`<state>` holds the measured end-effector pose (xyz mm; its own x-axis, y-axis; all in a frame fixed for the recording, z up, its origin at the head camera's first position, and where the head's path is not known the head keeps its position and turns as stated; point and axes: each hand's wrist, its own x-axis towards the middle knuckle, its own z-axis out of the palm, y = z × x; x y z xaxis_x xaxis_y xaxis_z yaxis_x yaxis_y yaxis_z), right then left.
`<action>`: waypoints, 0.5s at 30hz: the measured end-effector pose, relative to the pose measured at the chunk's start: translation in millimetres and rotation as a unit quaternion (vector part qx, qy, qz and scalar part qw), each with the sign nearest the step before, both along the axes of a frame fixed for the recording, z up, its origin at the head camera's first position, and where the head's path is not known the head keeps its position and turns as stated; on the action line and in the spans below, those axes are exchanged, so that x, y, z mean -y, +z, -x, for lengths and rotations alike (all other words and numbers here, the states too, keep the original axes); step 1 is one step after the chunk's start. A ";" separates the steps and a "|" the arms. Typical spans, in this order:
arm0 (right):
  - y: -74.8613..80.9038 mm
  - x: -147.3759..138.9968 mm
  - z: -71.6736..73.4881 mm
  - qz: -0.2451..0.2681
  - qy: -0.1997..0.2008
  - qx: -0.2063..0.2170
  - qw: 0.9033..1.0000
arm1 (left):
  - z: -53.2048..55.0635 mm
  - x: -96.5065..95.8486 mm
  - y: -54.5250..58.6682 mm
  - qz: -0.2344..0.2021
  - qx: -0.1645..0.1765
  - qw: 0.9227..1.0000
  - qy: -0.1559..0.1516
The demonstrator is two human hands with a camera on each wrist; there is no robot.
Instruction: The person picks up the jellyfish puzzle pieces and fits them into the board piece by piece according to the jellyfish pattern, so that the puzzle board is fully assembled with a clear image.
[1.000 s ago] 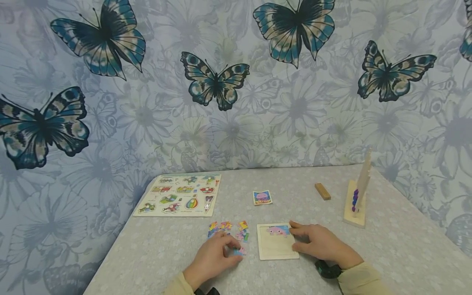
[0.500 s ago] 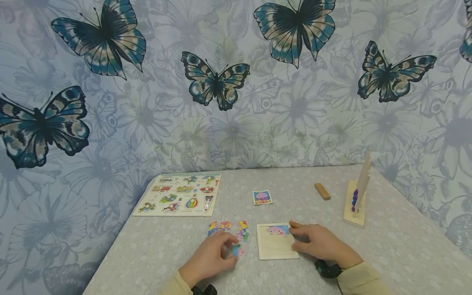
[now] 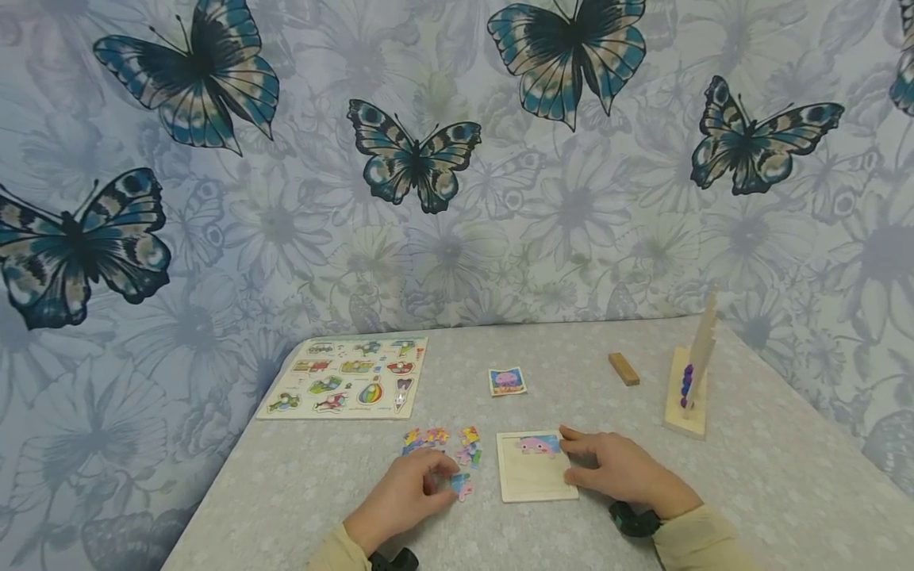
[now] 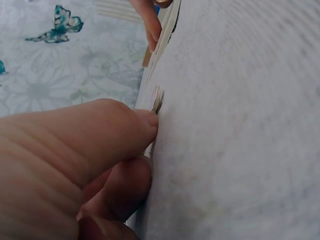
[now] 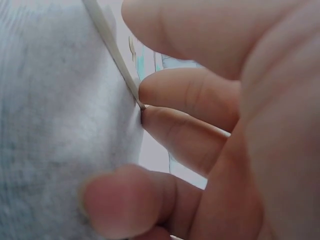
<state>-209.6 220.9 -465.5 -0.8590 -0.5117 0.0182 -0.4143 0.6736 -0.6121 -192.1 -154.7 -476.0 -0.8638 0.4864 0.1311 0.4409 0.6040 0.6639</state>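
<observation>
In the head view my left hand (image 3: 403, 493) is curled low over the table, thumb and index fingertip at the left edge of a blue-and-pink jigsaw piece (image 3: 464, 487). The left wrist view shows the thin piece (image 4: 157, 98) jutting past my thumb tip. To the right lies a square wooden puzzle tray (image 3: 537, 481), with a joined pink-and-blue section (image 3: 539, 446) along its upper part. My right hand (image 3: 620, 469) rests at the tray's right side, with its fairly straight fingers touching the edge (image 5: 120, 62). Several loose jigsaw pieces (image 3: 467, 448) lie just beyond my left hand.
A small picture card (image 3: 507, 381) lies behind the tray. A large picture board (image 3: 346, 379) occupies the back left. At the back right are a wooden block (image 3: 624, 369) and an upright wooden stand (image 3: 691, 388) with purple beads. A butterfly-patterned wall (image 3: 457, 262) rises behind the table.
The jigsaw piece at my left fingertips has turned, its blue part now farther away and its pink part nearer. My left hand has shifted slightly left; the right hand stays at the tray.
</observation>
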 end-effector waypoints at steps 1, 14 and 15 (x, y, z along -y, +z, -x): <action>-0.2 -0.2 0.2 0.000 0.000 0.000 1.000 | 0.1 -0.3 0.2 -0.002 0.001 1.000 -0.001; 0.3 -0.5 -0.6 0.002 0.000 -0.004 1.000 | 0.5 -0.8 -0.8 -0.016 -0.009 1.000 0.007; 0.3 -0.4 -0.6 0.001 0.000 -0.004 1.000 | 0.5 -0.9 -1.0 -0.018 -0.013 1.000 0.010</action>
